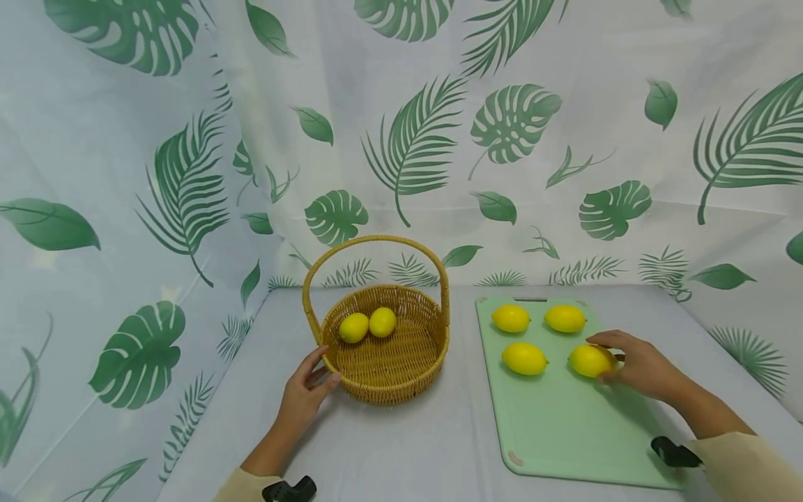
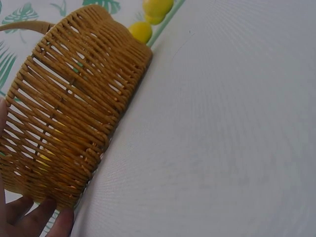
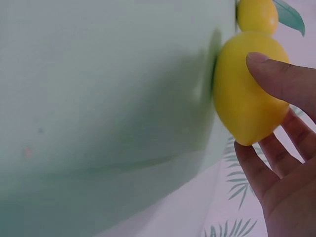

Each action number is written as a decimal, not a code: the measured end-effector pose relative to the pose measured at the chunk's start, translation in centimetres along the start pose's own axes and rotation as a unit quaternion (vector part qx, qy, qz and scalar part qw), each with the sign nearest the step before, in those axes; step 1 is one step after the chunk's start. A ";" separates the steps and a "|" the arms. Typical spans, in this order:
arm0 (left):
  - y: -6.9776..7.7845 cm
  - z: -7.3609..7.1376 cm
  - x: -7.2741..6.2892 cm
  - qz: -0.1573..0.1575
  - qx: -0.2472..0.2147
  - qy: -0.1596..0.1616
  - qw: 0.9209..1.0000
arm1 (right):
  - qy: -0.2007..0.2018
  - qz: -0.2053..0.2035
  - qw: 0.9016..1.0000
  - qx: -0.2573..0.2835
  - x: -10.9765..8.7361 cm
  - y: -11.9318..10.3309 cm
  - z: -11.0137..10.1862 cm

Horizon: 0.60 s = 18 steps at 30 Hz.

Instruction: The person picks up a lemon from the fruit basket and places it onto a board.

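On the left, a woven wicker basket (image 1: 390, 390) with an arched handle holds two yellow lemons (image 1: 368, 325). My left hand (image 1: 303, 397) grips its near left side, fingers along the outer wall and thumb at the front. The left wrist view has the fingertips (image 2: 61, 224) against the weave. My right hand (image 1: 643, 366) holds a lemon (image 1: 591, 361) at the right side of the green cutting board (image 1: 564, 432). In the right wrist view, the thumb lies across that lemon (image 3: 239, 94) and the fingers are on its opposite side. Three other lemons (image 1: 524, 358) lie on the board.
A pale cloth covers the table (image 1: 452, 432) under the basket and board. Behind stands a white curtain (image 1: 426, 63) with green leaf prints, continuing along the left and right sides. The basket's tall handle (image 1: 376, 238) rises above its rim.
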<state>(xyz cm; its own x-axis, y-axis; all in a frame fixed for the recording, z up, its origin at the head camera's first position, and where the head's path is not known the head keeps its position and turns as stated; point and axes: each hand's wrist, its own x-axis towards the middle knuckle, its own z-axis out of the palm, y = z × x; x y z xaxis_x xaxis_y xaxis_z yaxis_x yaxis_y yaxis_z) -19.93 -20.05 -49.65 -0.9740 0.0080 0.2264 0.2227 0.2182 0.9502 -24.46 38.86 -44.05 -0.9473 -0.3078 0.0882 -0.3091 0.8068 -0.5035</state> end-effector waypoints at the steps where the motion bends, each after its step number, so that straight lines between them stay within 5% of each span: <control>1: 0.4 0.0 -0.1 -0.001 -0.001 -0.002 1.000 | 0.001 -0.003 1.000 0.002 0.0 -0.1 -0.1; 7: 2.4 -0.1 -0.6 -0.010 -0.002 -0.009 1.000 | -0.003 -0.008 1.000 -0.008 0.3 -0.7 -0.8; 15: 1.1 0.0 -0.3 -0.001 -0.005 -0.002 1.000 | -0.017 -0.006 1.000 -0.025 0.8 -1.8 -1.9; 18: 2.1 0.0 -0.5 -0.008 -0.005 -0.006 1.000 | -0.019 -0.010 0.999 -0.029 0.9 -2.1 -2.3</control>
<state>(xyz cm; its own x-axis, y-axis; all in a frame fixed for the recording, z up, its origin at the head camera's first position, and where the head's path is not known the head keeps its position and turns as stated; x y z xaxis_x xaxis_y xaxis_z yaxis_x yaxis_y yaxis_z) -18.94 -19.61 -47.79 -0.9778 0.0160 0.2089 0.2076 0.2085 0.9557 -24.85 38.07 -40.97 -0.9374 -0.3421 0.0653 -0.3335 0.8276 -0.4515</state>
